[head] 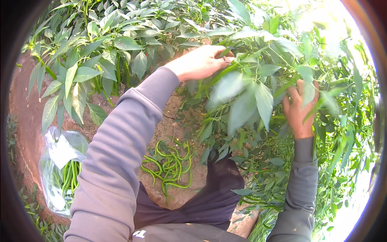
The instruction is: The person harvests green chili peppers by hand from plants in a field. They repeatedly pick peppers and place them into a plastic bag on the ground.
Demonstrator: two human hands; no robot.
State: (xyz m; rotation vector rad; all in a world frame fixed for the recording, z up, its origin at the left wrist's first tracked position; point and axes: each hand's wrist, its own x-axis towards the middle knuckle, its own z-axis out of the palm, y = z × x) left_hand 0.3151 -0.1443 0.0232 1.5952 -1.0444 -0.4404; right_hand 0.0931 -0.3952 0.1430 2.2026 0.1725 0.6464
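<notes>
Leafy green pepper plants fill the upper and right parts of the view. My left hand is at a plant stem near top centre, its thumb and forefinger closed around a thin dark tie or string by the stem. Farther right, my right hand reaches in among the leaves, fingers bent near a green stem; leaves partly cover it, so its hold cannot be told. Between my legs, a loose pile of long, thin green chili peppers lies on the soil.
On the ground at left stands a clear plastic bag with green peppers inside. Another pepper plant leans over the bare reddish soil at upper left, long peppers hanging beneath its leaves. Dense foliage borders my right arm.
</notes>
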